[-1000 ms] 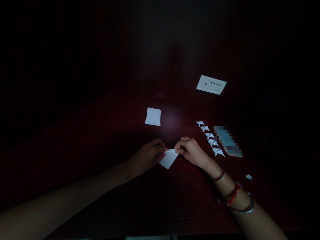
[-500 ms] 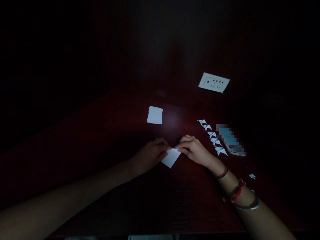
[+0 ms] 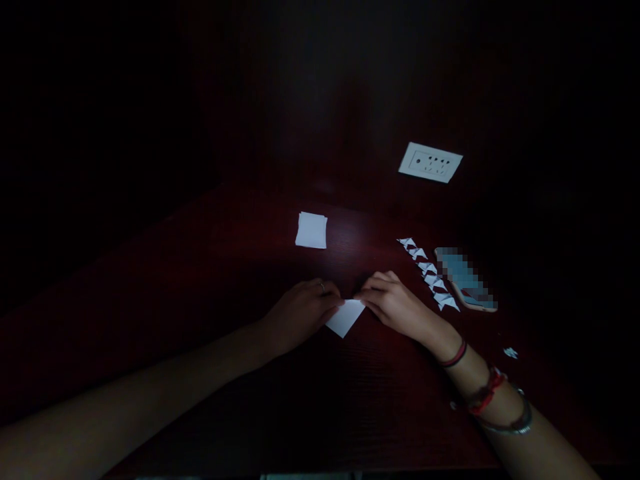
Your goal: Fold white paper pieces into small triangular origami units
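Note:
A small white paper (image 3: 345,317) lies on the dark red table (image 3: 210,267), folded to a point towards me. My left hand (image 3: 300,312) pinches its left edge with curled fingers, a ring on one finger. My right hand (image 3: 395,303) presses its right corner with the fingertips drawn together. Bracelets and a red thread circle my right wrist. The room is very dim.
A stack of white paper squares (image 3: 311,231) lies beyond my hands. A row of several small folded paper pieces (image 3: 430,273) runs diagonally at the right, beside a phone (image 3: 465,280). A white wall socket (image 3: 430,162) sits on the back panel. A paper scrap (image 3: 511,352) lies far right.
My hands and the paper have stayed together; the visible part of the paper has shrunk a little as the fingers closed over it. The view has shifted slightly.

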The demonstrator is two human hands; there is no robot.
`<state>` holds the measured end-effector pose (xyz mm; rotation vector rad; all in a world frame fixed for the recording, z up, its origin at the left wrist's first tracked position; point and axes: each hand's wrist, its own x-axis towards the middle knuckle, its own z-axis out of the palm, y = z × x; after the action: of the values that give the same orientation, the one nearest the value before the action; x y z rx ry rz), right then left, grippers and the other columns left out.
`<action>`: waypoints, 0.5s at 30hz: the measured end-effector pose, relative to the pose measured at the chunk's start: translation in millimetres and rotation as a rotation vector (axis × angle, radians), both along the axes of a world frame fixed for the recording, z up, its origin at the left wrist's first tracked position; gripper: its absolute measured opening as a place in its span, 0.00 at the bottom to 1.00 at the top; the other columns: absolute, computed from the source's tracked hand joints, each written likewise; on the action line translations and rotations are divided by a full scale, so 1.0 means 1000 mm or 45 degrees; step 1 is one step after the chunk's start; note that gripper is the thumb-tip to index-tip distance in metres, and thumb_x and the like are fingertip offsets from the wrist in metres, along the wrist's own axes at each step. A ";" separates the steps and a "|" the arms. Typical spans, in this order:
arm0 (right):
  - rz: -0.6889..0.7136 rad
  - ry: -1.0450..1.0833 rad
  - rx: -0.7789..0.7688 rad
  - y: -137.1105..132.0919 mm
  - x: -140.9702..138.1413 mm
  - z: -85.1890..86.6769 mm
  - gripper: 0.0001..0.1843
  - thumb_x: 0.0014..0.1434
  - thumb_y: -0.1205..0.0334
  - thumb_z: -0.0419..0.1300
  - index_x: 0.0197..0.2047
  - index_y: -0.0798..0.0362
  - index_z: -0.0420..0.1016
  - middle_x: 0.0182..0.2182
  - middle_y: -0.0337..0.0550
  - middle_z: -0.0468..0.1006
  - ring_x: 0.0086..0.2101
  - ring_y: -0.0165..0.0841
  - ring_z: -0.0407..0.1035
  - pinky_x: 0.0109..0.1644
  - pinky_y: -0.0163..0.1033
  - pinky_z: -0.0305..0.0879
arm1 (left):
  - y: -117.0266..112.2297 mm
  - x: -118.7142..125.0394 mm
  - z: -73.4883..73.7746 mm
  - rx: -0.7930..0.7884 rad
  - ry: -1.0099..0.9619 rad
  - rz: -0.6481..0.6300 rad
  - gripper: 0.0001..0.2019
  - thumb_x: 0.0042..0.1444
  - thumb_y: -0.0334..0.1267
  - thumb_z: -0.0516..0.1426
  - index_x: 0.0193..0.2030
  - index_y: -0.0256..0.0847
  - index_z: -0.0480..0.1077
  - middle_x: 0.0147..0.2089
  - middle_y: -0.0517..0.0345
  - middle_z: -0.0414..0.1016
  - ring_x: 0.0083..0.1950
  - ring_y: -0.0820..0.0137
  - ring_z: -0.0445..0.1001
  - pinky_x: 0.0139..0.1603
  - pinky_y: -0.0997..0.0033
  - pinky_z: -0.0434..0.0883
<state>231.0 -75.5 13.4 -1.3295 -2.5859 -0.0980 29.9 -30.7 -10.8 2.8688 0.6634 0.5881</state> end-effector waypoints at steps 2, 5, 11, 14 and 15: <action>-0.020 -0.023 0.001 0.000 0.001 0.001 0.11 0.55 0.70 0.50 0.37 0.51 0.72 0.31 0.42 0.70 0.35 0.34 0.60 0.39 0.40 0.50 | 0.001 0.000 -0.001 0.010 -0.003 -0.007 0.09 0.58 0.33 0.47 0.41 0.41 0.67 0.41 0.58 0.67 0.41 0.71 0.64 0.43 0.68 0.62; -0.002 -0.067 0.014 0.000 0.002 0.002 0.10 0.55 0.69 0.50 0.35 0.51 0.72 0.30 0.42 0.70 0.35 0.34 0.60 0.39 0.40 0.49 | 0.002 0.000 -0.005 0.023 -0.008 0.015 0.10 0.58 0.33 0.48 0.45 0.42 0.65 0.42 0.58 0.67 0.43 0.70 0.63 0.44 0.67 0.61; 0.047 -0.194 0.066 -0.001 0.001 0.003 0.11 0.57 0.68 0.49 0.35 0.52 0.72 0.30 0.43 0.70 0.35 0.34 0.59 0.41 0.41 0.48 | 0.003 -0.001 -0.005 0.063 0.052 -0.024 0.15 0.57 0.31 0.49 0.50 0.47 0.62 0.48 0.59 0.64 0.47 0.68 0.61 0.46 0.66 0.60; 0.043 -0.230 0.081 -0.002 -0.001 0.003 0.11 0.58 0.67 0.48 0.36 0.52 0.73 0.30 0.43 0.70 0.36 0.34 0.59 0.42 0.41 0.48 | 0.004 -0.001 -0.003 0.066 0.073 -0.034 0.14 0.57 0.32 0.49 0.50 0.48 0.62 0.48 0.60 0.64 0.47 0.68 0.61 0.47 0.66 0.59; 0.042 -0.238 0.083 -0.003 -0.001 0.003 0.11 0.58 0.67 0.48 0.35 0.52 0.73 0.30 0.43 0.70 0.36 0.34 0.59 0.42 0.41 0.48 | 0.004 -0.001 -0.002 0.066 0.081 -0.040 0.14 0.57 0.32 0.49 0.50 0.48 0.62 0.48 0.60 0.64 0.47 0.68 0.61 0.47 0.66 0.59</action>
<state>230.2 -78.2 16.4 -1.3113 -2.7307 -0.3130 29.1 -26.6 -12.7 2.9519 0.6202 0.5190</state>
